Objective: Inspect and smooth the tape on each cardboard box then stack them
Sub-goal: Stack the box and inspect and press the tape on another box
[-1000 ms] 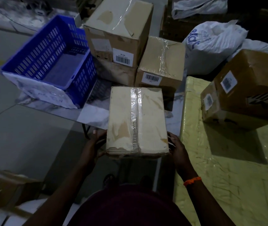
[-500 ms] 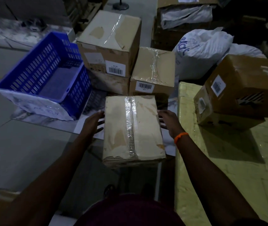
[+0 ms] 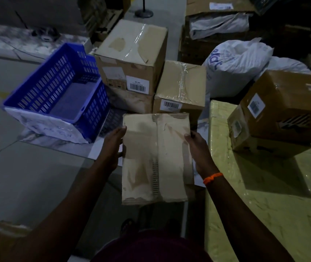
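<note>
While the blue basket (image 3: 43, 87) on the far left sits out of it, the action is in the middle. The left hand (image 3: 113, 144) has come in from hovering spread beside the small box (image 3: 156, 159) half a second ago, and now clamps the box's left side, thumb hooked over the top edge and fingers down the wall. Same on the other side: the right hand (image 3: 198, 148), the one with the orange wristband (image 3: 212, 177), grips the right side with its thumb on top.

The box lies lengthwise in front of the person, tape strip (image 3: 155, 148) running down its middle and facing up, far end just short of the two stacked boxes (image 3: 132, 53) behind it. Can't tell if it's resting on the table edge or already lifted.

Looks like the tape check on this one is wrapping up, or never really got a rub-down, since both hands now sit on the sides, not the tape. Probably a lift toward the stack next. Off to the right, the brown box (image 3: 287, 110) on the yellow surface (image 3: 264, 205) waits untouched.
</note>
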`<state>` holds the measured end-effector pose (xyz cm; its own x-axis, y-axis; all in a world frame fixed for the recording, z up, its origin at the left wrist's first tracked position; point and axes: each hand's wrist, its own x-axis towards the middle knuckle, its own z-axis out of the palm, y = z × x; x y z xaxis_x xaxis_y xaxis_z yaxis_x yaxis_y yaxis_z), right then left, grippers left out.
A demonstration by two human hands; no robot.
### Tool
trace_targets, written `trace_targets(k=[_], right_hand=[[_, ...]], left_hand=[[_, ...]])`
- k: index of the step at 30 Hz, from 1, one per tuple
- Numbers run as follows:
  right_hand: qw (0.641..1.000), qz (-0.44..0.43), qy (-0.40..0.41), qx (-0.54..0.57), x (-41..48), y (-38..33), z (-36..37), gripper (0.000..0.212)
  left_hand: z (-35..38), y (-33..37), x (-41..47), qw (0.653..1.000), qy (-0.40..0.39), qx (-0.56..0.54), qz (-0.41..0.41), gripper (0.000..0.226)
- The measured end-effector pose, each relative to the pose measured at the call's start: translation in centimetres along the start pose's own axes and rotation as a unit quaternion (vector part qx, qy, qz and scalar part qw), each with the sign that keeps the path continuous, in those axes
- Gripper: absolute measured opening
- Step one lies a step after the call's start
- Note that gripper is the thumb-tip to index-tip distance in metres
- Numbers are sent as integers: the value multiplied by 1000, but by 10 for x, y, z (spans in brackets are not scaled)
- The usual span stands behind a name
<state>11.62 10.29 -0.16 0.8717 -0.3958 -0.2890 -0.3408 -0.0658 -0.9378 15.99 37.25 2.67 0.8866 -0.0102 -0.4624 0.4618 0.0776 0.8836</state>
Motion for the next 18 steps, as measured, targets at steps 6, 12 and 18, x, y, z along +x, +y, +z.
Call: trace_targets(k=[6, 12, 18], right_hand=[[987, -15, 56, 153, -25, -20, -17, 25], [976, 4, 72, 205, -40, -14, -28, 47], [977, -5, 77, 197, -54, 11, -36, 59]], left_hand=[[9, 27, -33, 995, -3, -76, 70, 28], [17, 14, -48, 992, 18, -90, 83, 17], [12, -9, -61, 996, 6, -52, 76, 47]])
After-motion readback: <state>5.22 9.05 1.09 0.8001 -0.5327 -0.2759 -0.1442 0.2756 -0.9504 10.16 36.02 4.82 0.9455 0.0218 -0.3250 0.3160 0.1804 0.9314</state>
